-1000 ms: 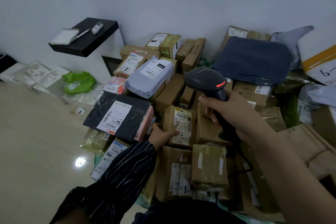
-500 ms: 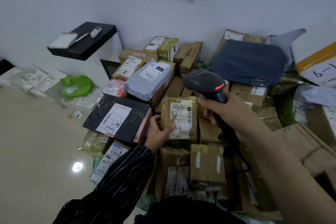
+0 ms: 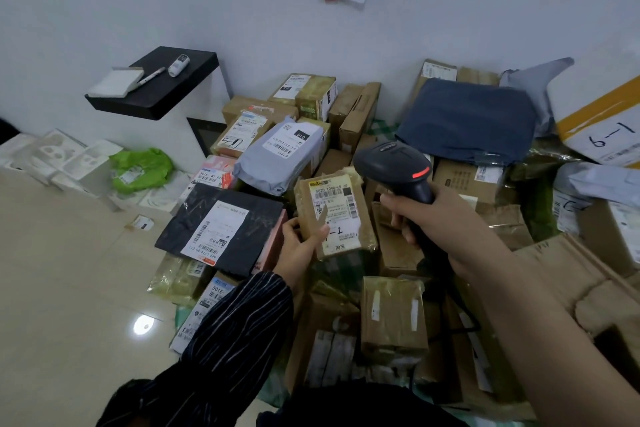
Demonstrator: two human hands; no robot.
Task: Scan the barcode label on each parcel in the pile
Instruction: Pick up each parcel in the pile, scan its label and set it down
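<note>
Brown parcel is being held label-up over the pile, long axis running twelve to six o'clock, left grip pinching its lower-left edge, while at its three o'clock the right grip is clasping the scanner

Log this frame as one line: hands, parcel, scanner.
left hand: holds small brown parcel, label up | right hand: grips scanner, head beside label, red light lit | pile: other parcels untouched
</note>
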